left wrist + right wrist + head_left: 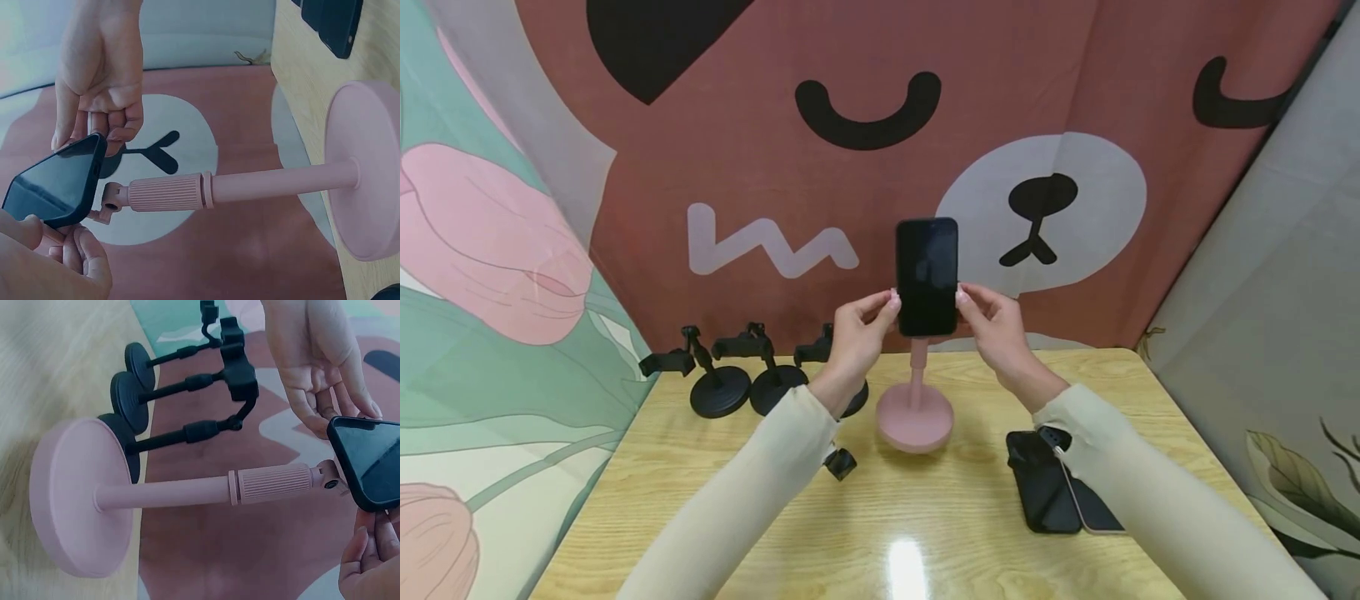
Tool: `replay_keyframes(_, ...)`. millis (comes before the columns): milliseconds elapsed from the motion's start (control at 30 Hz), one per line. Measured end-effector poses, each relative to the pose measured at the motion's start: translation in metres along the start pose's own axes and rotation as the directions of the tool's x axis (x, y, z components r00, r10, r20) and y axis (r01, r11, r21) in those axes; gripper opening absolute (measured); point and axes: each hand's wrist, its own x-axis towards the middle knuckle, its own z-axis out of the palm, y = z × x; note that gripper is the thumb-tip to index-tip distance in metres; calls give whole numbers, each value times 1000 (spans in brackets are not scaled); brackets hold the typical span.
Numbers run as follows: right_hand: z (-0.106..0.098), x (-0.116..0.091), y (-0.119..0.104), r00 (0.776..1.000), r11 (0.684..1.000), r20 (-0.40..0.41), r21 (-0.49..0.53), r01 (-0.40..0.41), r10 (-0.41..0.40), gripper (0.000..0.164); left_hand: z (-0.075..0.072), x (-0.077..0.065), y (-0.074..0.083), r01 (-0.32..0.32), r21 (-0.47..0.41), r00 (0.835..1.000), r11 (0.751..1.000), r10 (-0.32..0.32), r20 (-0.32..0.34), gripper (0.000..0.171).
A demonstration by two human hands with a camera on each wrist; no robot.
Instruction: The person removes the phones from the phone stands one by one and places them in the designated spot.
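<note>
A smartphone [927,275] in a dark case stands upright, its dark screen facing me, at the top of a pink phone stand [915,421]. My left hand [857,337] pinches the phone's left edge between thumb and fingers. On the opposite edge, my right hand [1002,337] grips it the same way, low on the side. Both wrist views show fingers tucked behind the phone, close to the stand's pink joint [115,197]. The ribbed collar [275,484] and round base of the stand are in plain sight; the phone hides the stand's holder.
Several black phone stands [720,392] line the table's back left. Two more phones [1043,492] lie at the right, partly under my right sleeve. A small black object [840,463] sits beside my left forearm. A printed bear curtain [737,167] hangs behind the wooden table [970,542].
</note>
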Motion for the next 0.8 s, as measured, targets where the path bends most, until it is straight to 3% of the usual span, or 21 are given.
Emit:
replay_keyframes(200,0,-11,-7,999,999,-3,15,40,-40,42,-7,-15,2,-17,-23,1000,1000,18,20,38)
replay_keyframes(500,1,-29,-16,998,998,20,-1,65,-65,40,-17,-30,0,-156,-9,987,988,157,23,26)
replay_keyframes(800,3,-42,-15,997,997,32,-23,72,-71,37,-23,-41,-4,-213,9,976,977,212,51,20)
